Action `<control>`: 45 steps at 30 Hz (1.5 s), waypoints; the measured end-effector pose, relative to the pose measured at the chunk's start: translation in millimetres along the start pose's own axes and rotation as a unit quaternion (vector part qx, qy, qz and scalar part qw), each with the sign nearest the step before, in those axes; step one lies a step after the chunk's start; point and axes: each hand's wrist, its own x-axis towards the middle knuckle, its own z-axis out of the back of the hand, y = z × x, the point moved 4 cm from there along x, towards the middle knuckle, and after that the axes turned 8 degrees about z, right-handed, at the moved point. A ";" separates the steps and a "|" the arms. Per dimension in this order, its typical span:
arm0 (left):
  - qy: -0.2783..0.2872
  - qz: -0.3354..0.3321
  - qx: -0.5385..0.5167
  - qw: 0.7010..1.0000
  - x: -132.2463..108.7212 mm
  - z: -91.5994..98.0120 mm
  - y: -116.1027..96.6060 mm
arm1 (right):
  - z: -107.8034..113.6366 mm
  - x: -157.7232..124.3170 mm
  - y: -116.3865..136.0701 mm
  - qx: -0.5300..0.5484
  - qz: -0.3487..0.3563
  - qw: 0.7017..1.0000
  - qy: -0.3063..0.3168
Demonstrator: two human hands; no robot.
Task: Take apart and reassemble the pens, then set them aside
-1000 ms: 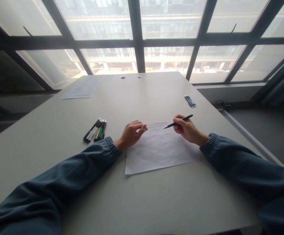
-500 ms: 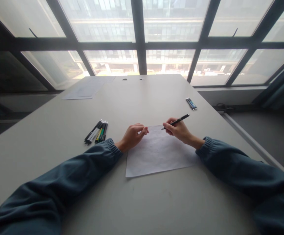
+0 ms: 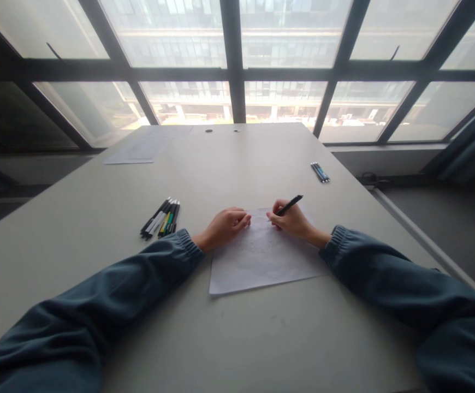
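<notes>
A sheet of white paper (image 3: 262,267) with faint marks lies on the table, slightly turned. My right hand (image 3: 289,221) is closed around a black pen (image 3: 291,203), its lower end slanting down to the upper part of the sheet. Whether the tip touches the paper is too small to tell. Over the sheet's upper left edge rests my left hand (image 3: 227,226), fingers curled in and nothing visible in them. Beside the left forearm lies a bunch of pens (image 3: 160,219), mostly black, with white, yellow and green ones among them.
Several blue and black pens (image 3: 320,172) lie side by side near the right edge of the white table (image 3: 237,338). Other paper sheets (image 3: 135,150) lie at the far left. Two small round fittings sit at the far end, before large windows (image 3: 286,101).
My right hand has moved a little left and down, bringing the pen lower toward the paper and turning it steeper. The left hand's fingers have shifted slightly and curled in more.
</notes>
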 end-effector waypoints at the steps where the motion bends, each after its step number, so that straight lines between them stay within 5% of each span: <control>1: 0.000 -0.001 0.002 1.000 0.1 -0.1 -0.1 | -0.1 0.1 0.0 -0.001 0.001 1.000 0.002; 35: -0.012 0.002 -0.006 1.000 -0.7 0.1 0.2 | -0.5 2.1 0.1 -0.044 -0.009 0.999 0.006; 42: -0.007 -0.006 -0.019 1.000 -1.5 1.4 -0.5 | 20.7 2.7 8.5 -0.025 0.028 0.989 -0.146; 45: -0.023 -0.036 -0.005 0.999 -3.6 6.6 -6.7 | 16.3 -0.2 22.4 0.055 0.030 0.996 -0.062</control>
